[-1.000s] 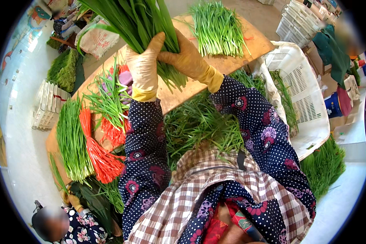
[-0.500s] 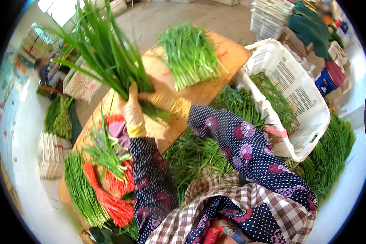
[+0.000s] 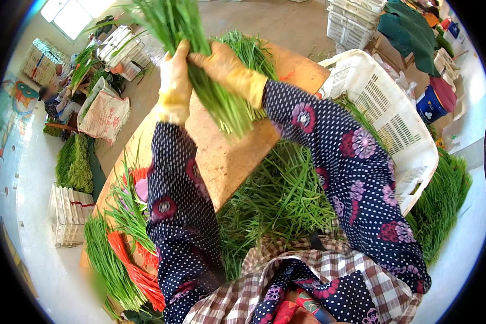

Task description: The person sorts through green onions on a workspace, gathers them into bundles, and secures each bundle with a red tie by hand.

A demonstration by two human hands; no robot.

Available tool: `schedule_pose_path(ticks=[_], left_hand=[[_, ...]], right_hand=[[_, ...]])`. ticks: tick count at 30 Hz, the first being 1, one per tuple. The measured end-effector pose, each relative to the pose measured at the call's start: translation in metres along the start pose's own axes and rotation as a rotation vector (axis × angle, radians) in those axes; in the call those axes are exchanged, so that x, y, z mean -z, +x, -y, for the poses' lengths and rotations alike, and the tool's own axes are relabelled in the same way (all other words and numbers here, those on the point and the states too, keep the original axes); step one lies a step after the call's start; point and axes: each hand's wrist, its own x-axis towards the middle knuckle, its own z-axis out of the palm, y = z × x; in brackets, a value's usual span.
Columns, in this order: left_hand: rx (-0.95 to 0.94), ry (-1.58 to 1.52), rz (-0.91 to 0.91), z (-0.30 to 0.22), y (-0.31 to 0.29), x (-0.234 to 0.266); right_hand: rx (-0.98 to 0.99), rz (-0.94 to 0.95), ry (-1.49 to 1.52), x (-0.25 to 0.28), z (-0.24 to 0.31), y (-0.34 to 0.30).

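Observation:
A thick bunch of chives (image 3: 221,108) is held up over the wooden table (image 3: 216,173), leaves pointing far and left, pale cut ends towards the right and near side. My yellow-gloved left hand (image 3: 174,81) is closed round its left side. My right hand (image 3: 229,67), gloved alike, grips the same bunch from the right; some of its fingers are hidden behind the stems. Behind the right hand a second pile of chives (image 3: 254,51) lies on the table. Loose chives (image 3: 275,200) are heaped between the table and my apron.
Red tie strips (image 3: 140,275) and another chive bundle (image 3: 108,259) lie at the table's near left. A white crate (image 3: 383,108) stands at the right, a blue bucket (image 3: 432,105) beyond it. Stacked crates (image 3: 351,27) are farther back. Another person (image 3: 62,102) sits far left.
Both hands have lifted the bunch and moved it away from me and slightly right, so it now partly covers the second pile. The bunch's cut ends have swung right.

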Motion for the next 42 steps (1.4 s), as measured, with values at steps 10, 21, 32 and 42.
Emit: schedule_pose_path(ticks=[10, 21, 32, 42], left_hand=[[0.444, -0.051, -0.012, 0.158, 0.11, -0.02], [0.156, 0.394, -0.027, 0.155, 0.082, -0.03], [-0.071, 0.712, 0.074, 0.148, 0.069, 0.005], [0.119, 1.335, 0.251, 0.179, 0.065, -0.032]], right_hand=[[-0.453, -0.154, -0.225, 0.066, -0.126, 0.076], [-0.4, -0.156, -0.548, 0.072, -0.138, 0.063], [-0.394, -0.131, -0.549, 0.086, -0.098, 0.04], [-0.132, -0.385, -0.395, 0.049, -0.179, 0.036]])
